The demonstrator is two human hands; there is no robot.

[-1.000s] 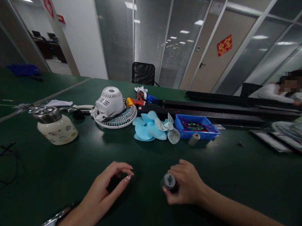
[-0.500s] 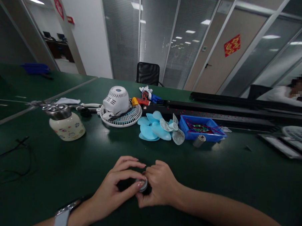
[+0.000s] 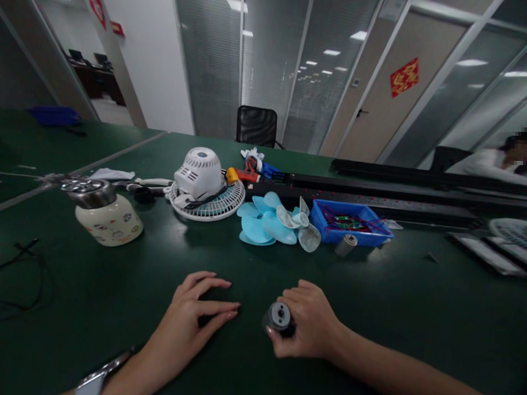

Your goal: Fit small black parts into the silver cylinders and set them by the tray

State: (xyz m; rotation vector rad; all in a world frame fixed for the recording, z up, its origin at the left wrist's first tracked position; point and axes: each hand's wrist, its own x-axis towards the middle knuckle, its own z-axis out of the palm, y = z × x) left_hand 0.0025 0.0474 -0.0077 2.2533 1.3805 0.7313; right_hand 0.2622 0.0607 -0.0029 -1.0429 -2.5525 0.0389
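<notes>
My right hand [image 3: 308, 319] is wrapped round a small metal cylinder that looks like a motor [image 3: 280, 316]. Its round grey end, with a dark centre and small holes, faces up towards me, and my fingers hide much of its side. To the left, apart from the motor, my left hand [image 3: 197, 311] hovers low over the table. Its thumb and index fingertips come together in a pinch, while the other fingers stretch out. Whatever may be between those fingertips is too small to make out. A similar metal cylinder [image 3: 346, 245] stands beyond my right hand.
On the green table [image 3: 165, 257] lie blue fan blades [image 3: 266, 224], a blue bin [image 3: 378, 231] of wires, and a white fan body [image 3: 201, 177] on its grille. A cream bottle [image 3: 109, 221] stands left, near a black cable [image 3: 32, 292]. A person [image 3: 487, 163] sits far right.
My hands have moved apart. The left has come off the motor's top and shifted left, its thumb and index closing together; the right has carried the motor to the right.
</notes>
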